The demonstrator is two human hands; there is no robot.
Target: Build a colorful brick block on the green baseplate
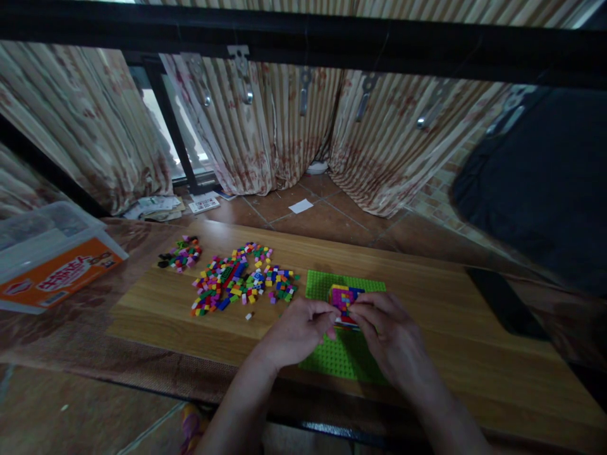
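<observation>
A small block built of multicoloured toy bricks stands on a green studded baseplate. Its top is mostly magenta, with yellow, blue, red and white along the sides. My left hand is closed, thumb and index fingertips together at the near left corner of the build. From the right, my right hand meets it with pinched fingertips at the near right part. Both sets of fingertips are at the bricks, and anything small between them is hidden. Left of the baseplate, many loose toy bricks lie spread on the wooden tabletop.
A smaller heap of bricks lies at the far left of the tabletop. A single white brick sits apart. A clear plastic tub with an orange label stands at left. A dark phone-like slab lies at right. A black bar crosses above.
</observation>
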